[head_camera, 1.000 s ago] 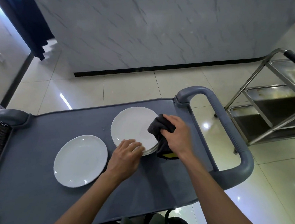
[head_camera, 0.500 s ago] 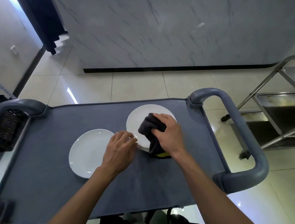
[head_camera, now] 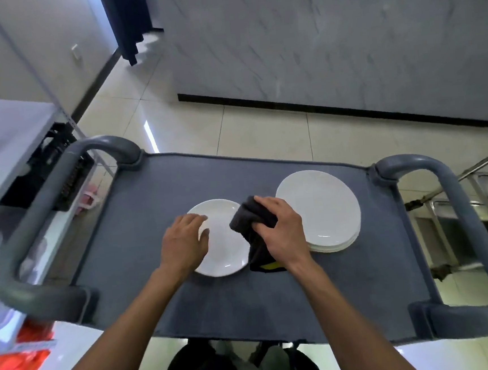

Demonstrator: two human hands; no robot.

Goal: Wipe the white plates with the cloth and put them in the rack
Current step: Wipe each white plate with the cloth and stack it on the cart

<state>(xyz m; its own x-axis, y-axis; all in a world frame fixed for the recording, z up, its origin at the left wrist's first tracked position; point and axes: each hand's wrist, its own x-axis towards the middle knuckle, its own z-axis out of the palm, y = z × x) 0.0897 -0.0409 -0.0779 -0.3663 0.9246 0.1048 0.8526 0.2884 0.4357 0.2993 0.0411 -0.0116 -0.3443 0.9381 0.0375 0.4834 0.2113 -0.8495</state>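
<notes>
A single white plate [head_camera: 227,245] lies flat on the grey cart top [head_camera: 247,308]. My left hand [head_camera: 183,243] rests on that plate's left rim, fingers spread. My right hand [head_camera: 282,231] grips a dark cloth [head_camera: 252,225] with a yellow patch, pressed against the single plate's right edge. To the right of it sits a stack of white plates [head_camera: 324,207], untouched. A black rack [head_camera: 59,177] is partly visible on the shelf unit at the left.
The cart has thick grey handles at the left [head_camera: 34,232] and right [head_camera: 476,253]. A steel trolley [head_camera: 480,202] stands to the right, and a white shelf unit [head_camera: 6,146] with red items to the left. A marble counter [head_camera: 342,43] runs behind.
Both hands have left the plate stack and shifted to the single plate beside it. The view has swung left, so the plates now sit further right and the shelf unit shows.
</notes>
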